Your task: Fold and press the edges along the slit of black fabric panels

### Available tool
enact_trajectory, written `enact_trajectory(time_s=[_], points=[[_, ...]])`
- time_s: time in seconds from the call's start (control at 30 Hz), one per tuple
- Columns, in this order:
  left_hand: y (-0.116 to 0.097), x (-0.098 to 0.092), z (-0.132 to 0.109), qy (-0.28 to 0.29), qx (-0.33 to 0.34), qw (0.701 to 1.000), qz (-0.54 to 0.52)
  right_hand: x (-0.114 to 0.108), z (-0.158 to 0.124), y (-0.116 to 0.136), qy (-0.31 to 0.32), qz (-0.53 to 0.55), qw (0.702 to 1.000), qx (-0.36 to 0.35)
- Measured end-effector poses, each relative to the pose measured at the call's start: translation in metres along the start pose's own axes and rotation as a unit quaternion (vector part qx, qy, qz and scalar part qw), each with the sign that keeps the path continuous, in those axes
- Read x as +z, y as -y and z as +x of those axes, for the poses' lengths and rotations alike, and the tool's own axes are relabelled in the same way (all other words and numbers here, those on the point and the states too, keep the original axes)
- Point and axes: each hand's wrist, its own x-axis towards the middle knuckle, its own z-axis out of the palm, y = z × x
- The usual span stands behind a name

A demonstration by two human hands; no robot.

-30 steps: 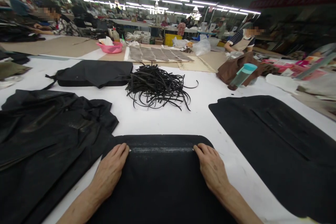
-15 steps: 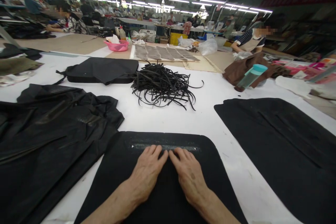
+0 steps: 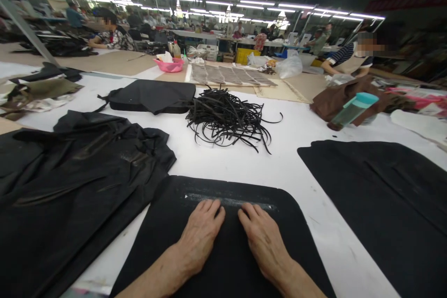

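Hands: left hand (image 3: 200,233) and right hand (image 3: 264,237) rest slightly apart on the panel, fingers loosely bent, grasping nothing that I can see.
Black panel (image 3: 230,265): flat on the white worktop (image 3: 223,163), lower centre of the frame.
Done: spread smooth, I'd judge; a pale streaked band (image 3: 231,202) crosses near its far edge, a small white triangle (image 3: 186,196) towards either end.
Left: cannot tell from here.
Writing: red banner (image 3: 408,1), upper right, too dim to read; no brand legible.
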Motion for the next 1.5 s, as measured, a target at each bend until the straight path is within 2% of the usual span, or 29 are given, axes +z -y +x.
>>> enact_trajectory(time_s=[0.17, 0.3, 0.4, 0.53, 0.67, 0.8, 0.87, 0.97, 1.03, 1.13, 1.33, 1.5], points=[[-0.007, 0.007, -0.012, -0.039, 0.020, 0.999, -0.016, -0.008, 0.019, -0.010, -0.033, 0.021, 0.999, 0.031], [-0.015, 0.008, -0.024, -0.029, 0.065, 0.995, -0.074, -0.006, 0.049, -0.022, -0.037, 0.033, 0.998, 0.046], [-0.018, 0.008, -0.033, -0.014, 0.086, 0.992, -0.094, -0.006, 0.064, -0.026, -0.001, 0.050, 0.998, 0.048], [-0.022, 0.014, -0.041, -0.019, 0.092, 0.993, -0.067, -0.012, 0.069, -0.026, 0.055, 0.082, 0.993, 0.058], [-0.028, 0.017, -0.042, -0.021, 0.088, 0.995, -0.033, -0.016, 0.071, -0.035, 0.082, 0.130, 0.986, 0.067], [-0.028, 0.009, -0.037, -0.006, 0.093, 0.995, -0.028, -0.018, 0.072, -0.046, 0.090, 0.147, 0.982, 0.075], [-0.024, 0.004, -0.032, -0.010, 0.099, 0.994, -0.039, -0.023, 0.070, -0.045, 0.064, 0.165, 0.982, 0.062], [-0.014, -0.002, -0.022, -0.022, 0.135, 0.988, -0.066, -0.037, 0.065, -0.038, -0.012, 0.186, 0.982, 0.039], [-0.006, -0.002, -0.017, -0.016, 0.156, 0.984, -0.084, -0.050, 0.060, -0.033, -0.049, 0.167, 0.984, 0.033], [0.000, 0.001, -0.014, -0.002, 0.150, 0.983, -0.102, -0.071, 0.050, -0.028, -0.082, 0.111, 0.990, 0.025], [-0.008, -0.005, -0.017, 0.010, 0.138, 0.984, -0.109, -0.108, 0.032, -0.022, -0.162, 0.065, 0.985, -0.002], [-0.019, -0.021, -0.011, 0.005, 0.077, 0.987, -0.141, -0.121, 0.029, -0.017, -0.187, 0.025, 0.982, -0.019]])
